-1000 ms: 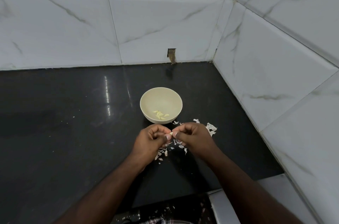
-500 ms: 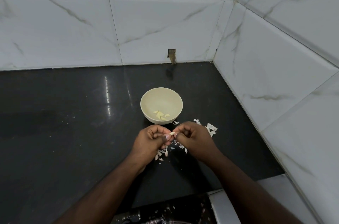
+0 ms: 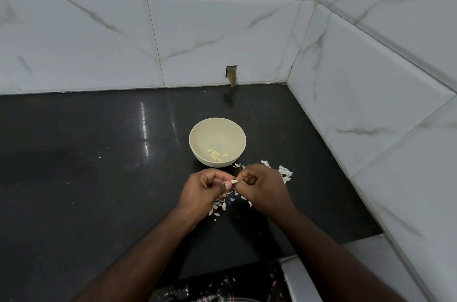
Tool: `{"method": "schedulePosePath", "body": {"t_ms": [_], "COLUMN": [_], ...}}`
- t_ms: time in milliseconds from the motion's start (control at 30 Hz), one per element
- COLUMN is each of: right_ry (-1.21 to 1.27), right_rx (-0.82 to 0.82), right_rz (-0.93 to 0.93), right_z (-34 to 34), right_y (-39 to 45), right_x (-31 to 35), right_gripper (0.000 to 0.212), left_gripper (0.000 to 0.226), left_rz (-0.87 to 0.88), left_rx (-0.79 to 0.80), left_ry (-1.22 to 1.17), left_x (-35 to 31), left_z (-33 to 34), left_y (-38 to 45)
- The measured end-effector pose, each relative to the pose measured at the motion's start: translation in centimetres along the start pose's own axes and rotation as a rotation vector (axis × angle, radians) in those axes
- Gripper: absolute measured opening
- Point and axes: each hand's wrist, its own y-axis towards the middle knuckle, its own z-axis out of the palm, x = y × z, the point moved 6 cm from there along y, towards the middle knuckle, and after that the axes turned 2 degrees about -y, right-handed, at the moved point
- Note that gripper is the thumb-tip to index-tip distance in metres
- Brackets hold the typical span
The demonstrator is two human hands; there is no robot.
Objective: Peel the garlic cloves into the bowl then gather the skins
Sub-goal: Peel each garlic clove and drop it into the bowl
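Grip: left hand (image 3: 203, 190) and right hand (image 3: 262, 185) both pinch one garlic clove (image 3: 234, 181), frame centre.
Bowl (image 3: 197, 150): cream, peeled cloves (image 3: 217, 155) inside.
Skins (image 3: 285, 173): scattered beside it.
Table (image 3: 86, 165): glossy black.
Walls (image 3: 222, 29): white marbled tile.

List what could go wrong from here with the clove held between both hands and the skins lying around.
The garlic clove is pinched by the left hand and right hand short of the bowl; if it slips, it may land among the skins on the dark counter. Those loose scraps lie spread out and may scatter further, making gathering harder.
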Motion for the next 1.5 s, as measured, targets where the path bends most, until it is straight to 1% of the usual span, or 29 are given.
{"method": "schedulePosePath", "body": {"t_ms": [67,167,300,400,500,867,900,967,1133,1233,1367,1500], "right_ry": [0.056,0.136,0.214,0.236,0.246,0.319,0.326,0.341,0.368,0.348,0.309,0.278], "right_rx": [0.035,0.058,0.076,0.082,0.074,0.053,0.058,0.065,0.052,0.048,0.052,0.06], "right_rz": [0.058,0.117,0.133,0.128,0.113,0.091,0.091,0.096,0.12,0.118,0.105,0.1], "right_z": [0.1,0.2,0.2,0.3,0.5,0.7,0.7,0.7,0.5,0.4,0.4,0.5], "right_y": [0.0,0.0,-0.1,-0.1,-0.1,-0.2,-0.2,-0.3,-0.3,-0.1,-0.1,-0.1], "right_x": [-0.2,-0.3,-0.2,-0.4,-0.6,-0.5,-0.5,-0.5,-1.1,-1.0,-0.8,-0.9], "right_gripper": [0.003,0.011,0.019,0.015,0.003,0.002,0.006,0.011,0.016,0.018,0.019,0.016], "left_gripper": [0.015,0.015,0.015,0.013,0.012,0.011,0.011,0.011,0.012,0.011,0.009,0.008], "left_rz": [0.013,0.01,-0.008,-0.031,-0.068,-0.246,-0.248,-0.236,-0.122,-0.076,-0.076,-0.101], "left_rx": [-0.001,0.01,0.04,0.057,0.067,0.093,0.096,0.102,0.069,0.053,0.051,0.031], "left_ry": [0.034,0.021,-0.038,-0.102,-0.166,-0.438,-0.443,-0.416,-0.182,-0.093,-0.094,-0.168], "left_x": [-0.1,-0.2,-0.2,0.0,0.2,1.5,1.6,1.5,0.8,0.6,0.6,0.7], "left_z": [0.0,0.0,0.2,0.2,0.3,1.0,1.0,1.0,0.5,0.3,0.2,0.2], "left_y": [0.0,-0.1,-0.2,-0.3,-0.4,-0.9,-0.9,-0.9,-0.6,-0.5,-0.3,-0.2]}}
